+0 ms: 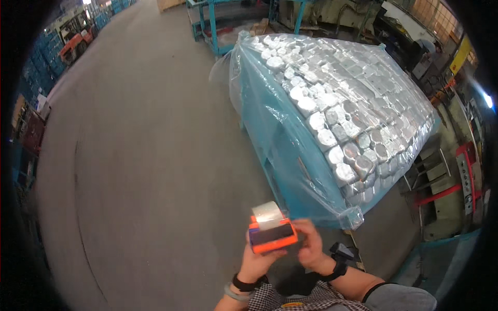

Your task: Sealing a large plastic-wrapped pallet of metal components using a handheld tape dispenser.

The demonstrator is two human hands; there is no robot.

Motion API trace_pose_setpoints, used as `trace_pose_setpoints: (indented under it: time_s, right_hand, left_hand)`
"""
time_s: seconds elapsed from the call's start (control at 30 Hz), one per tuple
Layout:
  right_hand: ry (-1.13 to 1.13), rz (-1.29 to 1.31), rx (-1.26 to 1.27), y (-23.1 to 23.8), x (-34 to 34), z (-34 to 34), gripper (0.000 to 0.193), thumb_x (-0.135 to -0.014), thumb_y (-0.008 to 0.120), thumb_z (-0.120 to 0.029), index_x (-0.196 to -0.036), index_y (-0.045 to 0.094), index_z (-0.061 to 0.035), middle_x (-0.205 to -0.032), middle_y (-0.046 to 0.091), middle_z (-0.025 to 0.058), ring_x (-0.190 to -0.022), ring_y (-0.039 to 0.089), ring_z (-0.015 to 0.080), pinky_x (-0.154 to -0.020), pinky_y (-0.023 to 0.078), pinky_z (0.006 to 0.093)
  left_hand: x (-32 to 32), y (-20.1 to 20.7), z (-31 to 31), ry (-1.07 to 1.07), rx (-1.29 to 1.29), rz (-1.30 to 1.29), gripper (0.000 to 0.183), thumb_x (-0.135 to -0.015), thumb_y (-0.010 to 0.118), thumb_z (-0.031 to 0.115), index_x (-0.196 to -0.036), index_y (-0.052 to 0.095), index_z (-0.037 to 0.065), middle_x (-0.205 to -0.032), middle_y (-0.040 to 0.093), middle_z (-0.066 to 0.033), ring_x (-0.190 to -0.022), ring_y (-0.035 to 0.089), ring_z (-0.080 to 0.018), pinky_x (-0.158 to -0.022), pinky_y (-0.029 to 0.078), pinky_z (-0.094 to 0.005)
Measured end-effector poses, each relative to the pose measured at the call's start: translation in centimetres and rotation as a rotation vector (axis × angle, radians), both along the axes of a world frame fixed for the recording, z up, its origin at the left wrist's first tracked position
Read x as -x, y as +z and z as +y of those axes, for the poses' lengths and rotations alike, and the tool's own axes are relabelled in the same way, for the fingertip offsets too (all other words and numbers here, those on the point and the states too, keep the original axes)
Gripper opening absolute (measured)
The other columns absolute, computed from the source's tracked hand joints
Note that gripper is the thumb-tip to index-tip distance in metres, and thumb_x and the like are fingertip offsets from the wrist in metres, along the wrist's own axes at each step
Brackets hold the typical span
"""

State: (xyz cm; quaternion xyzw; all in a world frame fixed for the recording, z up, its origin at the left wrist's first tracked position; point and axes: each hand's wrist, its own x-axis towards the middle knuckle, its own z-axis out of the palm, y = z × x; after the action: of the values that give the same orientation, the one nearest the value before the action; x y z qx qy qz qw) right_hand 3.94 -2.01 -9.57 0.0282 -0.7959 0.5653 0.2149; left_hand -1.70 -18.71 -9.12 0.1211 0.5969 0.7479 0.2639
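In front of my body I hold an orange tape dispenser (275,243) with a dark panel across it. A wide roll of clear tape (267,215) sits at its far side. My left hand (256,264) is closed around the dispenser from below and the left. My right hand (310,244) has its fingers bent against the dispenser's right side; whether tape lies between them is too small to tell. Just beyond stands a blue crate (280,150) full of silvery metal parts (345,111), wrapped in clear plastic film (306,181). The film is bunched at the near corner.
A blue metal rack (212,26) stands beyond the crate. Machinery with a red-edged control panel (465,179) lines the right side. Grey concrete floor (140,155) stretches to the left, with an orange forklift (77,46) and stacked blue crates (39,62) at its far edge.
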Motion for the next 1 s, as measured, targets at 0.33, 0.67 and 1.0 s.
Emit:
trace_pose_setpoints:
  time_s: [0.33,0.67,1.0]
  right_hand:
    - [0.247,-0.754,-0.106,15.3,12.2,-5.2,0.014,-0.07,0.053,-0.006,-0.082,0.059,-0.0017,-0.071,0.057,0.0079,-0.067,0.058,0.0172,-0.064,0.047,0.0286]
    - [-0.098,-0.568,-0.045,15.2,17.2,-7.5,0.003,-0.068,0.05,-0.001,-0.067,0.049,0.0019,-0.058,0.046,0.0098,-0.055,0.05,0.0184,-0.051,0.04,0.0305]
    - [-0.606,-0.393,-0.339,13.3,24.8,-0.2,0.007,-0.067,0.05,-0.004,-0.062,0.054,-0.0003,-0.059,0.053,0.0114,-0.054,0.053,0.022,-0.051,0.041,0.0325]
  left_hand:
    - [7.7,8.9,-9.7,-0.198,0.52,0.593,0.039,-0.066,0.08,0.035,-0.079,0.061,0.004,-0.073,0.059,-0.0082,-0.08,0.06,-0.0266,-0.102,0.028,-0.0444]
    - [15.0,11.1,-14.7,-0.433,0.463,0.465,0.055,-0.067,0.077,0.049,-0.091,0.063,0.002,-0.087,0.066,-0.0147,-0.093,0.062,-0.0313,-0.109,0.028,-0.0453]
    - [28.5,9.2,-10.0,-0.589,0.384,0.536,0.055,-0.071,0.073,0.051,-0.086,0.061,0.0,-0.071,0.063,-0.0148,-0.084,0.063,-0.0308,-0.1,0.038,-0.0406]
